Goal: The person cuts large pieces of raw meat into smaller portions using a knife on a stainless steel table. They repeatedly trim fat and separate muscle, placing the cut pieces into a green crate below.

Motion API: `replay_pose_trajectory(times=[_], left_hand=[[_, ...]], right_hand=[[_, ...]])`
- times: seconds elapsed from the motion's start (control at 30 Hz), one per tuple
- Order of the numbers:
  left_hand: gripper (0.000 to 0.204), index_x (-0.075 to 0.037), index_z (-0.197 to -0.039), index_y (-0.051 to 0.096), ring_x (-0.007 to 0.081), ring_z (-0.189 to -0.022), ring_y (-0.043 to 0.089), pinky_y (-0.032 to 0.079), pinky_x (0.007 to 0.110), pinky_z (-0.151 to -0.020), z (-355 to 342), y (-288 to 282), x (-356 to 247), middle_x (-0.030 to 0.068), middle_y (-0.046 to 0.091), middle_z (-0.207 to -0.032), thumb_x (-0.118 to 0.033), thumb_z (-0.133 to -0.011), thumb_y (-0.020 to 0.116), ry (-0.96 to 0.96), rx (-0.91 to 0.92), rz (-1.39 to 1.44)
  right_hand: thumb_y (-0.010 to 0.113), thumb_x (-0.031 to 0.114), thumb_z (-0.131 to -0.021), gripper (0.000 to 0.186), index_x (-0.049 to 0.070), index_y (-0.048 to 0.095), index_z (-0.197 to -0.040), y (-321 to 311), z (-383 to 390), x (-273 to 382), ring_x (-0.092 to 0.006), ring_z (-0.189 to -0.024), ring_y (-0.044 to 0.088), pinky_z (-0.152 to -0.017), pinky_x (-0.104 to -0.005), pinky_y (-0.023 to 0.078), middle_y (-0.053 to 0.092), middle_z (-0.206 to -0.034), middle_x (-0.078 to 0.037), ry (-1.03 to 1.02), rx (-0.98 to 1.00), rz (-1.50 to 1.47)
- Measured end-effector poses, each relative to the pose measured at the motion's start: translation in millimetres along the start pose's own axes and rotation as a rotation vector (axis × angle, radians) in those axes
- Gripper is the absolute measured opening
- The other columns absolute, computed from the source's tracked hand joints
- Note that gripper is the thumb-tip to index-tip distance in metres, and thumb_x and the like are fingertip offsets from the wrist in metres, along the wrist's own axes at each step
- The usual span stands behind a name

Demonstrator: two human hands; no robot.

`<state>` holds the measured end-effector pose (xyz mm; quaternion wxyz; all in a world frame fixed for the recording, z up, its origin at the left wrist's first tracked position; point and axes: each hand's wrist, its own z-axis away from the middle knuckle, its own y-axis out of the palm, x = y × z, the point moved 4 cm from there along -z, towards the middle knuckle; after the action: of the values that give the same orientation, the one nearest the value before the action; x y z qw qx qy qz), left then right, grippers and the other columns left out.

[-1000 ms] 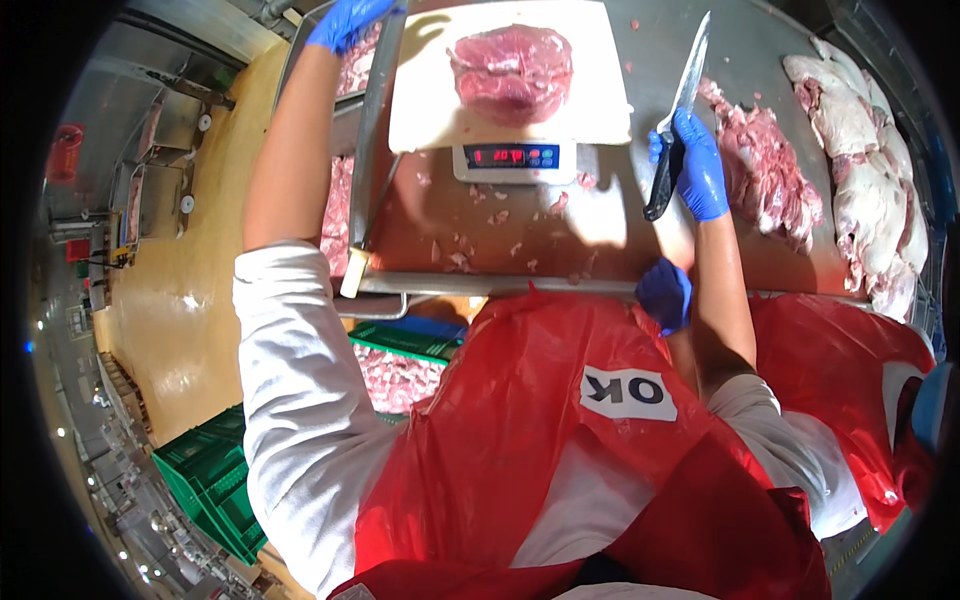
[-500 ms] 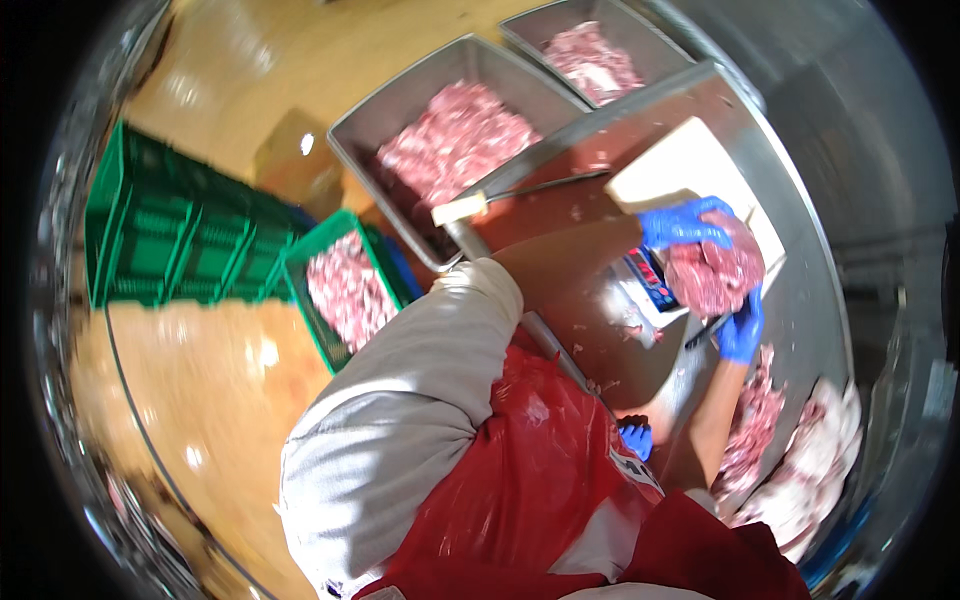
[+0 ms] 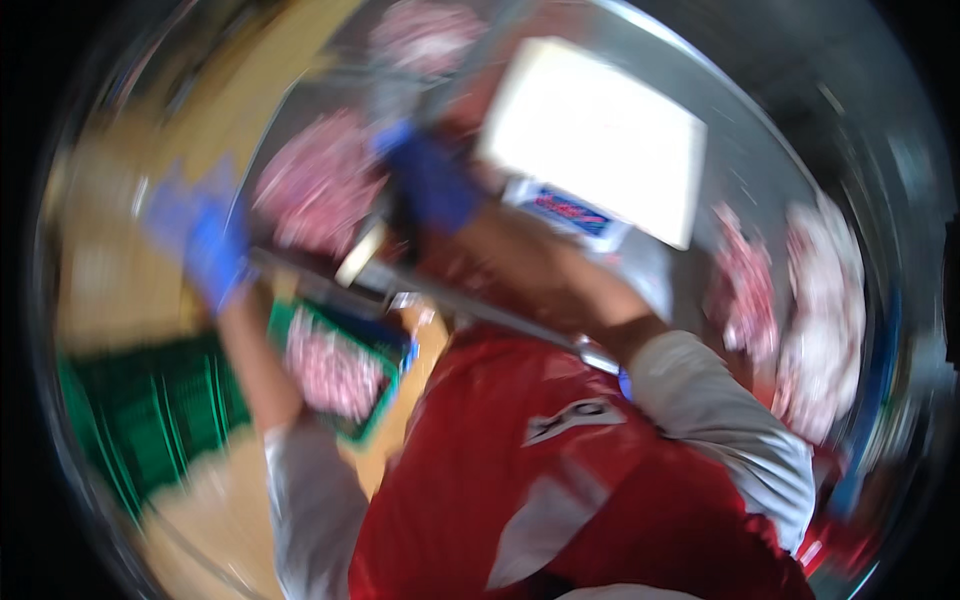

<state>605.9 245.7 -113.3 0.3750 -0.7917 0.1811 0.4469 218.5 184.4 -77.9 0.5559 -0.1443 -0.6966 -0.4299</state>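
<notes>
My left hand (image 3: 203, 232), blue-gloved and blurred, is raised at the left with fingers spread and nothing visible in them. My right hand (image 3: 437, 180), also gloved, reaches left across the steel table toward a tub of pink meat pieces (image 3: 318, 182); motion smears its fingers, so what they hold, if anything, is unclear. To its right a white board (image 3: 592, 140) rests on a scale (image 3: 565, 210), with no meat cut visible on it.
A second tub with meat (image 3: 425, 35) is at the top. Meat trimmings (image 3: 742, 285) and pale carcass pieces (image 3: 820, 310) lie on the right. A green crate of meat (image 3: 332, 362) stands below the tubs, beside stacked green crates (image 3: 155, 410).
The meat cut that was on the board and then in both hands is no longer seen there. Both hands have swung leftward and separated, the left opening. The view has turned.
</notes>
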Motion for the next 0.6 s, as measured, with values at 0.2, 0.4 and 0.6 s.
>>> replay_pose_trajectory(times=[0.2,0.4,0.6], left_hand=[[0.033,0.002,-0.122,0.063,0.022,-0.103,0.063,0.051,0.035,-0.086,-24.1,-95.8,24.9,0.0137,0.065,-0.12,-0.022,-0.1,0.059,0.058,-0.478,-0.016],[0.025,0.004,-0.118,0.064,0.0212,-0.095,0.065,0.053,0.034,-0.085,28.8,140.4,-190.4,0.015,0.068,-0.111,-0.012,-0.101,0.057,0.478,-0.019,0.167],[0.028,0.001,-0.114,0.065,0.02,-0.093,0.065,0.053,0.034,-0.084,232.6,356.2,-398.1,0.0118,0.069,-0.109,-0.003,-0.087,0.068,0.765,0.788,0.518]], right_hand=[[0.057,0.027,-0.102,0.028,0.001,0.064,-0.098,-50.6,83.5,69.4,-0.0106,-0.074,0.058,-0.071,-0.0265,0.05,0.064,-0.083,-0.004,-0.114,-0.336,0.24],[0.055,0.025,-0.103,0.026,0.0,0.058,-0.099,-117.2,270.7,94.1,-0.0118,-0.067,0.058,-0.063,-0.027,0.051,0.062,-0.08,-0.006,-0.16,-0.853,0.078],[0.049,0.026,-0.105,0.022,0.005,0.052,-0.107,-117.3,402.1,77.9,-0.0137,-0.061,0.058,-0.052,-0.0258,0.049,0.058,-0.076,-0.006,-0.226,-1.365,-0.152]])
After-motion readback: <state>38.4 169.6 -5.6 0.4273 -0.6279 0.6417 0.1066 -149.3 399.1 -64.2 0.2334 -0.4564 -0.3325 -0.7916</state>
